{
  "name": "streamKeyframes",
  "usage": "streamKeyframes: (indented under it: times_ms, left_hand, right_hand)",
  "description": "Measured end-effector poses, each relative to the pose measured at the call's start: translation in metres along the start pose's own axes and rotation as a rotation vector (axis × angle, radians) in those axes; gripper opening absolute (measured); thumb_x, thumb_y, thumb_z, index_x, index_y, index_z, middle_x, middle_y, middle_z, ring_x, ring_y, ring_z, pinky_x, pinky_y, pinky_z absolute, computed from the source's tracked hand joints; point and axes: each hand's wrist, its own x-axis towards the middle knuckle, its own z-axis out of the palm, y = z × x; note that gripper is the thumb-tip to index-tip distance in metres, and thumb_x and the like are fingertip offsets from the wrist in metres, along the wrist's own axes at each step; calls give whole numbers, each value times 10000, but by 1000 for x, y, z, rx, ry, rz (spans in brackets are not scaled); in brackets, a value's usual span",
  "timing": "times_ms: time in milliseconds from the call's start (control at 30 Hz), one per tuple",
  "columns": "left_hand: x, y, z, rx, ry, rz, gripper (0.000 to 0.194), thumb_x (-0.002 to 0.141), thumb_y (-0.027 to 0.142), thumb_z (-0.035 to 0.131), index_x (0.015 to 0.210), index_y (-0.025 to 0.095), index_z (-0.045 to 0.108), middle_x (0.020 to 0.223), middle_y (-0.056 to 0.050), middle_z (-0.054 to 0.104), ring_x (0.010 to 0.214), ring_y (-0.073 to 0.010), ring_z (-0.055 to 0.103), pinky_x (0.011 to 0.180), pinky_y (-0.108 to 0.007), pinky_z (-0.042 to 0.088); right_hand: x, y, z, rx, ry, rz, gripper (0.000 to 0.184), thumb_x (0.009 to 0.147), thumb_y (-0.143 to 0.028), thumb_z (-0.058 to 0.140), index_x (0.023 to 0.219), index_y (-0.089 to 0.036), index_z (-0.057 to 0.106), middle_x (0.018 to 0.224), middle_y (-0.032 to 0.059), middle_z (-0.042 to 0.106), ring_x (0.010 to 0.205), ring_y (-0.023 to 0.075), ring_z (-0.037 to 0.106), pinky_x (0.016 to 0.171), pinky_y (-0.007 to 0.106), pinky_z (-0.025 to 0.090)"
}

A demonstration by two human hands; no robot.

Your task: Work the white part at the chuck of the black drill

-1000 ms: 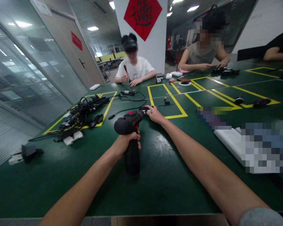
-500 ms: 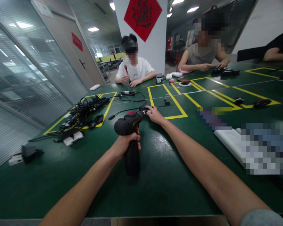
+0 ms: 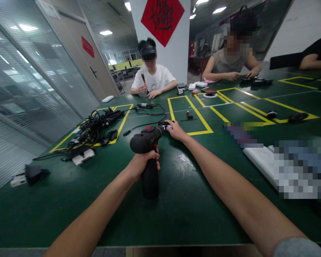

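Head view: the person's left hand (image 3: 146, 159) is closed round the grip of a black drill (image 3: 144, 141), fingers curled firmly about it just below the red trigger (image 3: 155, 144). The drill is straight in front of the person, over the table (image 3: 69, 207), its handle pointing down and its nose aimed away and slightly to the right. Whether the base of the handle touches the table cannot be told. The right hand (image 3: 177, 131) reaches forward to the drill's tip, its bent fingers at a small dark part (image 3: 163, 123) there; whether they pinch the part or only press on it is too small to tell.

Just beyond, inside a yellow frame (image 3: 199, 114), lie a small red thing (image 3: 187, 112) and a flat black piece (image 3: 190, 117). To the left are the end of a cord (image 3: 126, 133) and a heap of cables (image 3: 96, 123). Nearer the glass wall (image 3: 29, 89) sits a black-and-white block (image 3: 29, 175). A white box (image 3: 259, 164), partly blurred, lies on the right.

Across the table, a person in white (image 3: 160, 76) holds a screwdriver (image 3: 143, 78) upright. Farther right, a person in grey (image 3: 227, 64) has both hands near some black items (image 3: 256, 82).
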Motion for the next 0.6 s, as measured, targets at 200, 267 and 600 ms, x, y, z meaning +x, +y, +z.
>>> streamKeyframes:
  times_ms: [200,267,600]
  left_hand:
    - [0,0,0,0,2,2,185,653,231,617,801,154,538,665,10,568,486,-134,582,522,-257,434]
    - [0,0,0,10,-1,1,175,657,231,612,796,155,538,658,10,567,491,-136,583,524,-258,437]
    - [1,-2,-2,17,0,8,184,657,235,620,805,152,551,643,10,558,492,-137,584,510,-250,419]
  right_hand:
    - [0,0,0,-6,-4,5,473,898,-230,484,1369,-234,524,1308,107,414,1233,239,500,1140,411,321]
    - [1,1,0,-8,-3,7,472,900,-234,484,1370,-234,524,1307,108,414,1227,241,503,1135,414,327]
    - [0,-1,0,-14,1,1,479,894,-225,480,1370,-217,527,1289,119,435,1193,246,523,1131,422,327]
